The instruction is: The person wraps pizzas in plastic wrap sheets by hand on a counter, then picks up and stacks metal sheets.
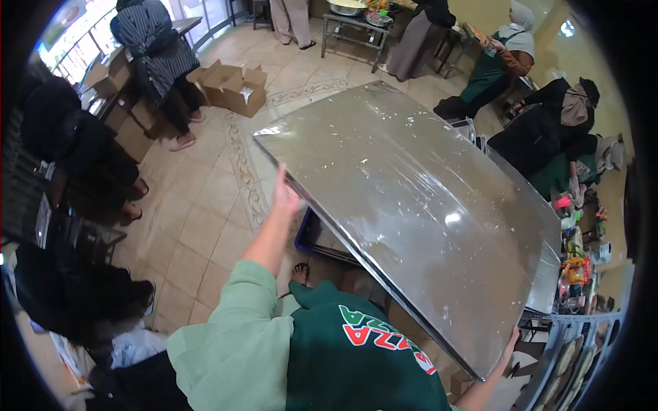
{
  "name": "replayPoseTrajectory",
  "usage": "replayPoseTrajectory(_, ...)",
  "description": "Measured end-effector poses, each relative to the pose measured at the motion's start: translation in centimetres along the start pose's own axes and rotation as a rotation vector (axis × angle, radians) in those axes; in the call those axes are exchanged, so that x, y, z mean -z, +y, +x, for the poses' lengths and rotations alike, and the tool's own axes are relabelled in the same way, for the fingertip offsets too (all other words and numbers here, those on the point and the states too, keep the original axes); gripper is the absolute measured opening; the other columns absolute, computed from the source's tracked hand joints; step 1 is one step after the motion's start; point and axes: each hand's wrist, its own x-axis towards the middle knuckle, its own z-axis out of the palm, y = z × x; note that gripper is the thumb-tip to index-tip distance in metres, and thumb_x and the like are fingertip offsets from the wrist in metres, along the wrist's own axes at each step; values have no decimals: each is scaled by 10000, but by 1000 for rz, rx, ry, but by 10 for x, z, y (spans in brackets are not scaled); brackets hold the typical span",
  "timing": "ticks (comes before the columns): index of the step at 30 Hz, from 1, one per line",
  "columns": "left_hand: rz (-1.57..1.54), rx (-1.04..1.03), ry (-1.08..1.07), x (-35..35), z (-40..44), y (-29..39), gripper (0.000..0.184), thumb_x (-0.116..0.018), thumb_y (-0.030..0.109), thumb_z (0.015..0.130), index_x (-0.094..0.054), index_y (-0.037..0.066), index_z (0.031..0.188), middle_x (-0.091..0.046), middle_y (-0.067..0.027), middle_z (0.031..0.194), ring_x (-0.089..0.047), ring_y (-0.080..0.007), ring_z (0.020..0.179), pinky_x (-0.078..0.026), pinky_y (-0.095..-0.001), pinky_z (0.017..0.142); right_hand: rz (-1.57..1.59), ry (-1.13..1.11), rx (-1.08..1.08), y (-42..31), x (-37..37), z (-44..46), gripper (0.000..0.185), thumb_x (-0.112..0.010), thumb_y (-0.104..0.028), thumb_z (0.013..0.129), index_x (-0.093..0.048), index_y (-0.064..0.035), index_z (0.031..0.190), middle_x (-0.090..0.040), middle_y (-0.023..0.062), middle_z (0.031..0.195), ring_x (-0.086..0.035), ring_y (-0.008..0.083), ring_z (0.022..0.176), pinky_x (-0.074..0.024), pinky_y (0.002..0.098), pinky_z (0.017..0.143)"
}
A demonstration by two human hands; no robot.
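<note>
A large, flat, shiny metal tray point(411, 205) fills the middle of the view, tilted, with white crumbs and smears scattered over its surface. My left hand point(284, 197) grips its left edge, fingers partly hidden beneath. At the lower right corner, my right hand point(506, 351) holds the near edge, its fingers mostly out of sight behind the metal. Under the tray, by my feet, is a blue crate point(306, 233), largely covered by it. A dark green apron point(356, 363) with red and white lettering covers my front.
Open cardboard boxes point(236, 89) stand on the tiled floor point(199, 240). Several people work along both sides and at the back. To the right are a cluttered counter point(579, 267) and a grey rack point(565, 342) with flat rounds. A metal table point(355, 31) stands at the back.
</note>
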Motion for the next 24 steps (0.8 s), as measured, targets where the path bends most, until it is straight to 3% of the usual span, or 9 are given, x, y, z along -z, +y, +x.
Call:
replayPoseTrajectory(3, 39, -48, -39, -52, 22, 90, 649, -558, 486, 795, -422, 18, 1223, -502, -163, 1183, -497, -309, 1067, -411, -444, 911, -139, 195, -73, 28, 22, 11, 477, -498, -445, 822, -528, -65, 1110, -558, 69, 1001, -531, 178, 931, -429, 298, 796)
replayPoseTrajectory(4, 35, -44, -62, -59, 30, 112, 622, -567, 456, 797, -432, 12, 1211, -518, -163, 1159, -505, -307, 1053, -418, -446, 900, -351, 440, -91, 42, 41, 25, 479, -528, -426, 808, -550, -36, 1084, -566, 62, 1004, -531, 185, 934, -424, 302, 803)
replayPoseTrajectory(7, 173, -171, -92, -31, 70, 147, 530, -574, 346, 786, -462, 3, 1174, -555, -156, 1091, -532, -302, 1012, -431, -436, 887, -359, 550, -132, 45, -21, 7, 486, -541, -408, 801, -551, -10, 1080, -570, 61, 1011, -542, 198, 908, -422, 305, 816)
replayPoseTrajectory(10, 42, -111, -94, -21, 64, 169, 460, -561, 237, 753, -485, 0, 1141, -576, -154, 1056, -554, -296, 974, -443, -420, 878, -516, 391, -72, 33, -60, 3, 564, -509, -472, 834, -562, 28, 1089, -588, 88, 1027, -550, 181, 910, -419, 305, 823)
replayPoseTrajectory(16, 21, -360, 66, 12, -24, 214, 508, -587, 226, 705, -484, 5, 1150, -554, -130, 1114, -531, -286, 1012, -409, -404, 912, -624, 88, 117, -3, -102, 39, 572, -472, -474, 866, -578, 49, 1069, -617, 98, 986, -568, 177, 880, -436, 306, 782)
replayPoseTrajectory(20, 92, -624, 222, 19, -91, 274, 506, -548, 258, 731, -472, 2, 1160, -543, -116, 1117, -513, -284, 1026, -397, -394, 920, -647, 21, 85, -9, -164, 75, 612, -471, -518, 846, -582, 44, 1062, -620, 117, 993, -579, 191, 887, -437, 315, 784)
replayPoseTrajectory(24, 99, -714, 290, 20, -162, 344, 464, -586, 246, 707, -514, 12, 1102, -564, -107, 1063, -528, -271, 987, -417, -388, 889, -508, -119, -55, 31, -223, 98, 648, -475, -549, 831, -566, 41, 1083, -606, 129, 1036, -575, 209, 930, -426, 312, 815)
